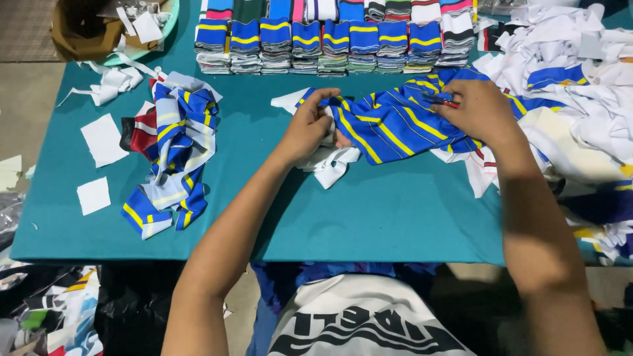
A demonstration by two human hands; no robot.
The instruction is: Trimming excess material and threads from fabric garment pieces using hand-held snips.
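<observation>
A blue knitted strip with yellow stripes point(389, 128) lies stretched across the middle of the teal table point(369, 211). My left hand point(308, 128) pinches its left end, over a crumpled white piece point(330, 165). My right hand point(478, 111) grips the strip's right end and also holds a small red-handled tool point(440, 101), pressed against the fabric. The strip runs between both hands.
Neat stacks of folded striped pieces point(330, 43) line the far edge. A loose heap of blue, white and red strips point(171, 151) lies at left beside white paper squares point(103, 138). A big pile of white and blue fabric point(580, 86) fills the right side. A bowl point(119, 29) sits at top left.
</observation>
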